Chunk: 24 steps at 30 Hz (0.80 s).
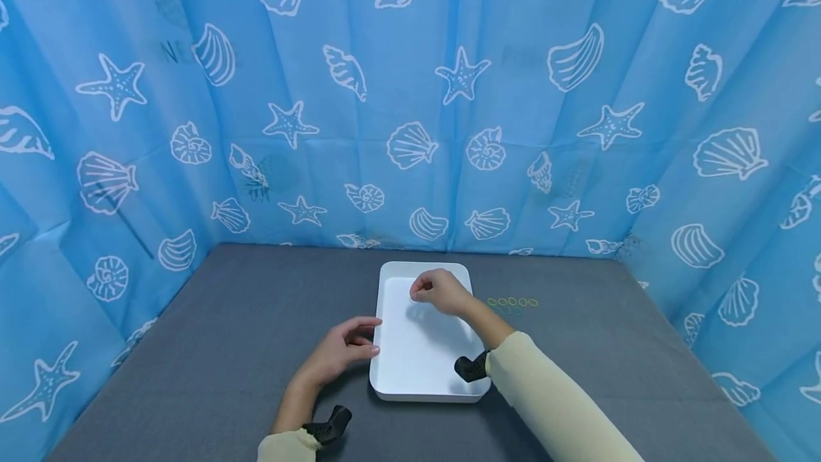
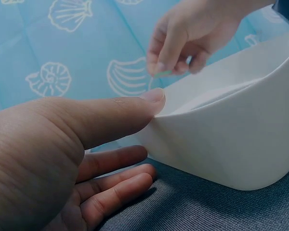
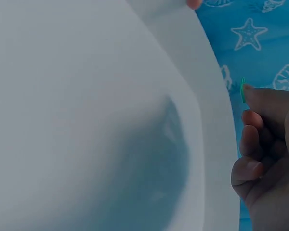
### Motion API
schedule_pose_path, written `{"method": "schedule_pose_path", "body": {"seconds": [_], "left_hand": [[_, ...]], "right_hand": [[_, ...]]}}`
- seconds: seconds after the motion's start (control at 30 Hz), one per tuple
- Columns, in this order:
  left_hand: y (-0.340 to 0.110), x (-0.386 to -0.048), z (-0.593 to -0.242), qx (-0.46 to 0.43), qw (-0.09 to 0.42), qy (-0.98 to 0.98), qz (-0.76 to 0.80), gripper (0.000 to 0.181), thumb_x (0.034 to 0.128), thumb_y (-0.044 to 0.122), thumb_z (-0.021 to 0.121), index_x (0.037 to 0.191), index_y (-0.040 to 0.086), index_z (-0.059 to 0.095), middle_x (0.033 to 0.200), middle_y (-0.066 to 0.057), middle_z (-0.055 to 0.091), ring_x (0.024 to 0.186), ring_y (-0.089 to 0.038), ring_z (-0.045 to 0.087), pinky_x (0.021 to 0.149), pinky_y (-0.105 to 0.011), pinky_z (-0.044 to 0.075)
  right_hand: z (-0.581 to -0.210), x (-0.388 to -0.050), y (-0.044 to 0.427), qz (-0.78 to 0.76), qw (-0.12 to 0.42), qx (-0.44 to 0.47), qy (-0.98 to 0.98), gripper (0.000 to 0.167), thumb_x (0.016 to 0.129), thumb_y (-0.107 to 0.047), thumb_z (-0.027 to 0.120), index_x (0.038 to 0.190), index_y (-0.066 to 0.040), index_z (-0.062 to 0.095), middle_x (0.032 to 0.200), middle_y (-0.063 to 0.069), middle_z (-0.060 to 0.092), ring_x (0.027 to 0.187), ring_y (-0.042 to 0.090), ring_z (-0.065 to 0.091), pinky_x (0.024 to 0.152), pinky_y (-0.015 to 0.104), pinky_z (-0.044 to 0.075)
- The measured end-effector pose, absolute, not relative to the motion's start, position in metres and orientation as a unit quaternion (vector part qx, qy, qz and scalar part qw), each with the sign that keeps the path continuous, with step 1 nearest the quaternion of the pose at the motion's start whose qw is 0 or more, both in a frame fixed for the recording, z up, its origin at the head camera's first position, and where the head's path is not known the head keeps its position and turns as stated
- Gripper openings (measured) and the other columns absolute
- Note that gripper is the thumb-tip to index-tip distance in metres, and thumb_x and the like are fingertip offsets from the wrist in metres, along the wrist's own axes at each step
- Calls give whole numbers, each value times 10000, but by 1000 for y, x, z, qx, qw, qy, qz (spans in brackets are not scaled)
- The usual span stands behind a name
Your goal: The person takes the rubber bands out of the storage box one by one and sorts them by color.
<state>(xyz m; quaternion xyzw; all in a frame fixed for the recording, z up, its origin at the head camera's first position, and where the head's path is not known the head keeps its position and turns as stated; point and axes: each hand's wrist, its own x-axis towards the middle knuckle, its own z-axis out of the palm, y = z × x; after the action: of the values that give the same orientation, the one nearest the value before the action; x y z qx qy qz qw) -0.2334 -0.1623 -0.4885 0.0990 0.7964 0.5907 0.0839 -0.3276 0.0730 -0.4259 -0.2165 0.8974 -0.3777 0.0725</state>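
A white rectangular tray [image 1: 425, 398] lies on the grey table, its long side running away from me. My left hand [image 1: 336, 349] rests against the tray's left side, thumb and fingertips touching near the rim, the fingers loosely bent. Over the far half of the tray, my right hand [image 1: 440, 291] pinches a small green ring [image 3: 243, 90] between thumb and forefinger, seen edge-on in the right wrist view. Its shadow falls on the tray floor, where no objects show.
Right of the tray, several thin yellow rings [image 1: 512, 302] lie in a row on the grey table [image 1: 577, 355]. Faint green rings [image 1: 507, 311] lie just in front of them. A blue shell-patterned curtain [image 1: 385, 105] stands behind the table and at both sides.
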Motion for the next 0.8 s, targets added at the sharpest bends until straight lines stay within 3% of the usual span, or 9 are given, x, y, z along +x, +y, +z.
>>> {"method": "schedule_pose_path", "body": {"seconds": [0.33, 0.8], "left_hand": [[-163, -235, -490, 100, 82, 798, 589, 482, 866, 219, 749, 1314, 131, 594, 1274, -134, 571, 948, -216, 595, 820, -393, 493], [-163, -234, -489, 108, 80, 793, 594, 483, 871, 201, 743, 1317, 101, 587, 1275, -156, 567, 948, -223, 594, 813, -389, 494]], "right_hand": [[-413, -327, 100, -401, 44, -208, 891, 59, 930, -60, 648, 881, -73, 679, 813, 10, 614, 766, 171, 544, 705, 304, 467], [-422, -321, 151, -407, -13, -185, 894, 48, 918, -38, 647, 880, -17, 666, 786, 37, 595, 710, 183, 514, 642, 320, 452]]}}
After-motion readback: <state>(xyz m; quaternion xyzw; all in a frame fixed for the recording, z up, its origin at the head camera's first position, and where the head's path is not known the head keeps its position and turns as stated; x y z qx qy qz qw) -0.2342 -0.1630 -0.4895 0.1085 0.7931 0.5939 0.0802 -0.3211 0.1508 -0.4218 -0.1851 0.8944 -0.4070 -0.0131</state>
